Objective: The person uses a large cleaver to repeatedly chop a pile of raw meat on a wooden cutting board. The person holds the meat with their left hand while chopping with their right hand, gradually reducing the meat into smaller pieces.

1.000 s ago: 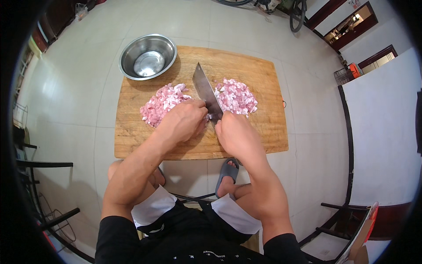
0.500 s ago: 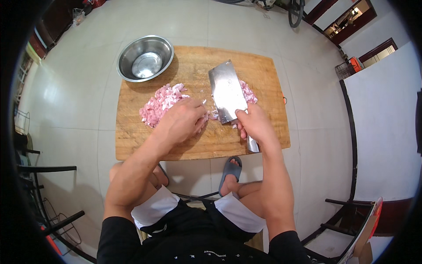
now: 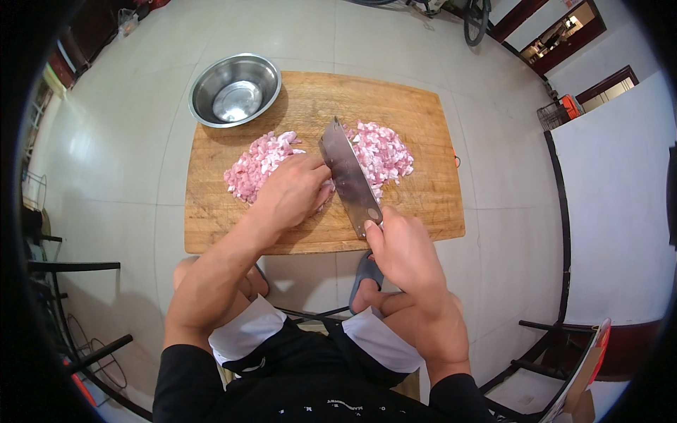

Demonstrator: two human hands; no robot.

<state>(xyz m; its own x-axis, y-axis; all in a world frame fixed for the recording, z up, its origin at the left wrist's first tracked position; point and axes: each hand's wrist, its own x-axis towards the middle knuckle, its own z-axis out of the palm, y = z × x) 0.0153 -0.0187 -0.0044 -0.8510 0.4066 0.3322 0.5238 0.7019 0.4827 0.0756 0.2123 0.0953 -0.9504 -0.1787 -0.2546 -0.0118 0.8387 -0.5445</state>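
Right hand (image 3: 402, 250) grips a cleaver (image 3: 349, 176), blade between two piles of diced meat (image 3: 257, 166) | left hand (image 3: 293, 194) rests curled on the meat | wooden board (image 3: 317, 113) on floor, steel bowl (image 3: 235, 89) at its corner.

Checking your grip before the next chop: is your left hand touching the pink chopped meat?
Touching. The head view shows the left hand pressed onto the pink chopped meat, fingers beside the steel cleaver.

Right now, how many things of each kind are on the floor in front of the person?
Wooden cutting boards: 1
Metal bowls: 1
Cleavers: 1
Piles of chopped pink meat: 2 (left, right)
Total: 5
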